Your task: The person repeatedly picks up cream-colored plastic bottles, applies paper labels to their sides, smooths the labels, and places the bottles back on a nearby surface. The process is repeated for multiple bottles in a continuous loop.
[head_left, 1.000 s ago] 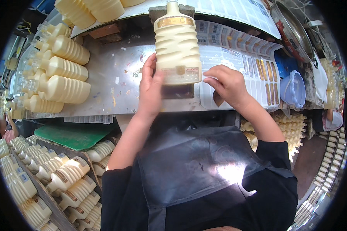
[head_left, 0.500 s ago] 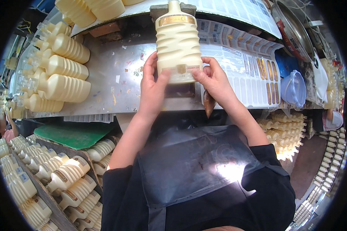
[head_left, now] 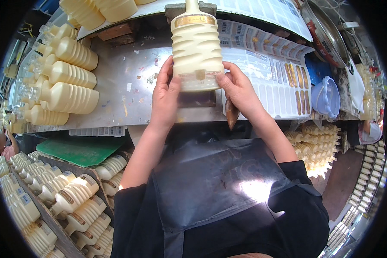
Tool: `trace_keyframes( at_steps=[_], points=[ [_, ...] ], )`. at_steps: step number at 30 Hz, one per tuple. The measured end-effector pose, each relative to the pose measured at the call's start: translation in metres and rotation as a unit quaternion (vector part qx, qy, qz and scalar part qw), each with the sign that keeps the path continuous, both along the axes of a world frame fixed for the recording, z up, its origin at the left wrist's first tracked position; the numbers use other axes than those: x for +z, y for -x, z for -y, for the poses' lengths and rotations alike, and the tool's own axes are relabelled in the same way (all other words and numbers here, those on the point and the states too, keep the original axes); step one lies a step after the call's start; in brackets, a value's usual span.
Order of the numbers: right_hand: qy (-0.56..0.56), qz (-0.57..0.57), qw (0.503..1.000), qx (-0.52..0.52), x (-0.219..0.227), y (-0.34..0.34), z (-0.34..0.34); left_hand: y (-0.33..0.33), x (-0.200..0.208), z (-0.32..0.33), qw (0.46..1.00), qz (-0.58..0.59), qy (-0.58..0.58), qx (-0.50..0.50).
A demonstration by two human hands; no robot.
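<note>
A cream ribbed bottle (head_left: pixel 197 47) is held up over the metal worktable, its neck pointing away from me. It has a gold label strip (head_left: pixel 195 20) near the shoulder and a narrow label (head_left: pixel 200 75) with a small gold middle across its lower end. My left hand (head_left: pixel 165 96) is closed on the bottle's lower left side, thumb on its front. On the lower right side, my right hand (head_left: pixel 241 88) grips it with the thumb by the label's end. A brown pointed tool (head_left: pixel 231 115) sticks out below my right palm; its upper part is hidden.
Sheets of labels (head_left: pixel 271 69) lie to the right, with a pale blue bucket (head_left: pixel 326 98) beyond. Several cream bottles (head_left: pixel 75 96) lie along the table's left. A crate of bottles (head_left: pixel 75 193) stands lower left, near a green board (head_left: pixel 81 150). A raised shelf (head_left: pixel 245 10) crosses the back.
The left end of the lower label has come into view beside my left thumb. The bottle and both hands have shifted very slightly left; both hands still hold it.
</note>
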State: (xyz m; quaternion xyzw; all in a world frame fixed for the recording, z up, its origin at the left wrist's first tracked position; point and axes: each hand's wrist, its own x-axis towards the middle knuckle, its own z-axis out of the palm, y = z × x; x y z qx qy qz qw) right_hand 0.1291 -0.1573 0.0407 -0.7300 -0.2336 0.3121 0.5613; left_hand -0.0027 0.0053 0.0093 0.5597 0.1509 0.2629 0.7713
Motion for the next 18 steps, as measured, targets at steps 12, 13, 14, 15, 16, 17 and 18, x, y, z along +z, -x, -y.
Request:
trace_keyframes(
  at_steps=[12, 13, 14, 15, 16, 17, 18],
  points=[
    [-0.006, -0.038, 0.999, 0.027, 0.01, -0.003, 0.005, 0.0, 0.0, -0.001, 0.999, 0.017, 0.035, -0.003],
    [-0.004, -0.01, 0.999, 0.039, 0.008, -0.002, 0.004, 0.0, 0.0, 0.0, 0.999, 0.023, 0.04, 0.0],
    [0.004, 0.001, 1.0, 0.027, 0.005, -0.002, 0.003, -0.001, 0.0, 0.001, 0.999, 0.019, 0.031, 0.001],
    [0.007, 0.012, 1.0, 0.025, 0.002, -0.002, 0.002, -0.002, 0.0, 0.001, 1.0, 0.017, 0.022, 0.002],
    [0.01, 0.027, 0.999, 0.025, -0.001, -0.002, 0.001, -0.003, 0.0, 0.001, 1.0, 0.015, 0.012, 0.004],
    [0.005, 0.018, 1.0, 0.017, -0.005, -0.002, 0.001, -0.003, 0.0, 0.001, 1.0, 0.013, 0.018, 0.003],
    [0.0, 0.013, 1.0, 0.011, -0.007, -0.002, 0.0, -0.003, 0.001, 0.001, 1.0, 0.012, 0.022, 0.002]
  ],
)
